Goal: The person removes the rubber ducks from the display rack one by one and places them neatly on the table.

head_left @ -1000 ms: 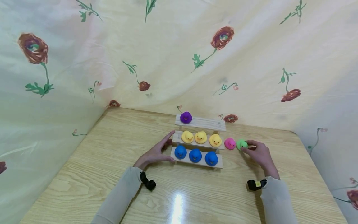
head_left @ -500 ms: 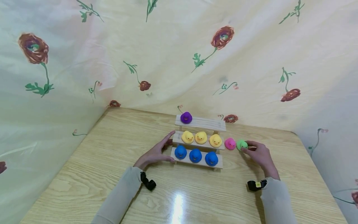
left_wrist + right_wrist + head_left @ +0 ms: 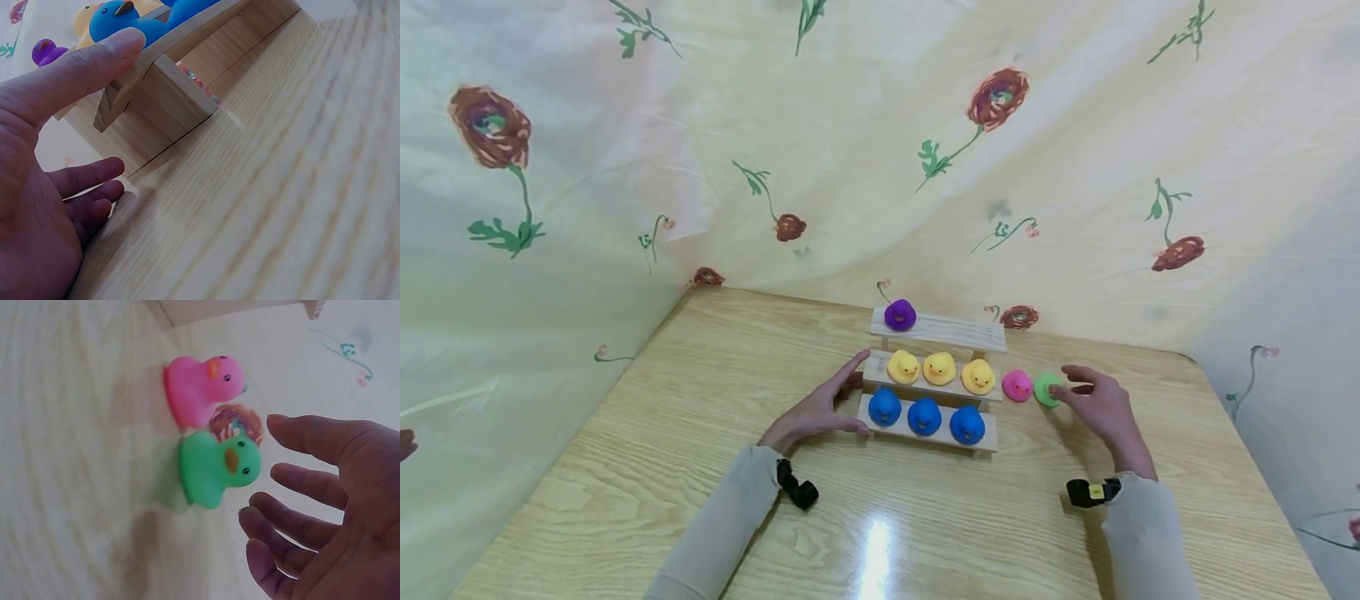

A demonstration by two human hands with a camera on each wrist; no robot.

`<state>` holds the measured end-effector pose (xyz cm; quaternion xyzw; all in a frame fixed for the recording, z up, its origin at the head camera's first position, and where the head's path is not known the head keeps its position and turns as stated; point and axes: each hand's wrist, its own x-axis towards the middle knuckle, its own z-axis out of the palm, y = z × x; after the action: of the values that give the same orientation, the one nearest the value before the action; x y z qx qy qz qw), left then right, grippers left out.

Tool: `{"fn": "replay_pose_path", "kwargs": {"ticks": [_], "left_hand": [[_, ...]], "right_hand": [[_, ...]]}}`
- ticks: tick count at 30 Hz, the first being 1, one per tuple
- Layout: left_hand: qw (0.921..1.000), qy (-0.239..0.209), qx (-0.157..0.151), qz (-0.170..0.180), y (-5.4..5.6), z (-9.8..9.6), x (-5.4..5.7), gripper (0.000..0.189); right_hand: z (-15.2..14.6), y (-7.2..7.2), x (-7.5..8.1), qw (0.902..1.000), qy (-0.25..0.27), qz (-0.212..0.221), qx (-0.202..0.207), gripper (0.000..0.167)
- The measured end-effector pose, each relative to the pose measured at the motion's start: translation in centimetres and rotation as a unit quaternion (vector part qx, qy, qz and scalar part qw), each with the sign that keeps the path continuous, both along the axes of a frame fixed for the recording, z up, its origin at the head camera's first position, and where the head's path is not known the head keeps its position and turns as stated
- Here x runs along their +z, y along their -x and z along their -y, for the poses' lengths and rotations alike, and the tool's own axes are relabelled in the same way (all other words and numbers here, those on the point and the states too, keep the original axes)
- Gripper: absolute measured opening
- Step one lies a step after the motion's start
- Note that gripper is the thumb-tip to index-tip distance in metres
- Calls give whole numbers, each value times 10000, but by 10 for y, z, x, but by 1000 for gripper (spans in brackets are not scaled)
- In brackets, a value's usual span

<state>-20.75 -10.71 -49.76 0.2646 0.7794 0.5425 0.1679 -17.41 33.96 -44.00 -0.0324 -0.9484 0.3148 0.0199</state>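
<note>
Hovering w/ R hand (image 3: 1099, 407) wide — just off green duck (image 3: 215, 467), nr pink duck (image 3: 201, 387).
Touching wooden shelf (image 3: 962, 331) w/ L hand (image 3: 811, 413), also wide — thumb at end nr blue duck (image 3: 885, 407).

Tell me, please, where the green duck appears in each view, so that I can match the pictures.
Head: the green duck is right of centre, just right of the pink duck, partly hidden by the right hand.
Left wrist: not in this picture.
Right wrist: near the middle, below the pink duck.
Shared landmark: the wooden stand, near the centre in the head view, in the upper part of both wrist views.
</note>
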Motion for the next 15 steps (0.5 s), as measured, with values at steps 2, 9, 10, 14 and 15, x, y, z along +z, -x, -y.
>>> {"fn": "replay_pose_path", "kwargs": {"ticks": [2, 9, 10, 14, 15], "left_hand": [[10000, 4, -12, -14, 0, 0, 0, 114], [10000, 27, 10, -13, 2, 0, -2, 115], [10000, 20, 13, -8, 2, 0, -2, 115], [10000, -19, 3, 5, 3, -1, -2, 117], [10000, -19, 7, 3, 3, -1, -2, 118]], "right_hand": [[3, 0, 5, 9999, 17, -116, -11, 61], [12, 2, 20, 9986, 143, -514, -56, 55], [13, 2, 22, 9985, 144, -527, -68, 55], [20, 4, 31, 9983, 182, -542, -68, 56], [22, 4, 34, 9983, 176, -559, -64, 57]]}}
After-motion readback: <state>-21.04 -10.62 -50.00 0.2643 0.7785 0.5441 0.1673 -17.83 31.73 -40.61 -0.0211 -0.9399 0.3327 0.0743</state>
